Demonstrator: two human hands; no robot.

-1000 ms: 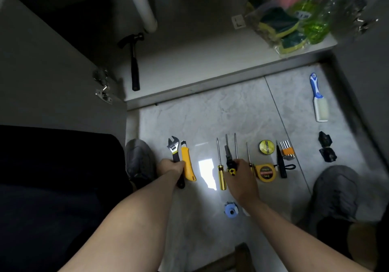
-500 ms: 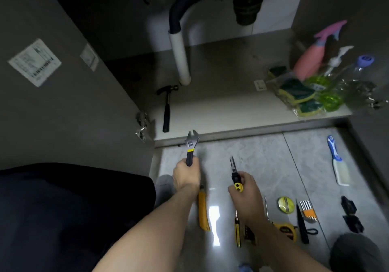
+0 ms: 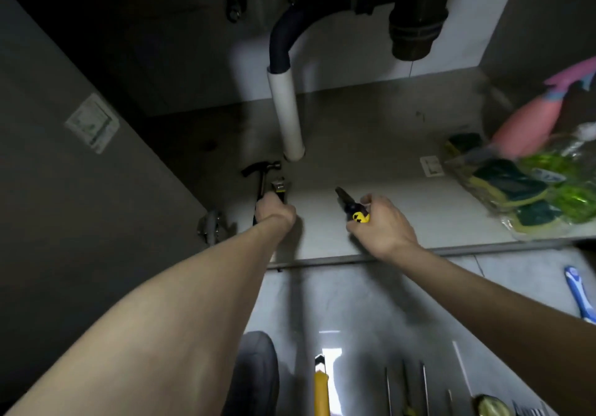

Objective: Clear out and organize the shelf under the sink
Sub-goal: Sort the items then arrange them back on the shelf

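Black-yellow pliers (image 3: 352, 206) gripped in right hand (image 3: 380, 227); wrench (image 3: 279, 189) in left hand (image 3: 275, 212).

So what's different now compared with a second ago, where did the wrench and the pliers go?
Both hands lifted their tools off the floor and carried them forward onto the shelf: the left hand now grips the wrench beside the hammer, and the right hand holds the pliers over mid-shelf. The hammer and sponge bag stayed put.

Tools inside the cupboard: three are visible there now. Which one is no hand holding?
The hammer, lying on the shelf by the white pipe. The left hand grips the wrench; the right hand grips the pliers.
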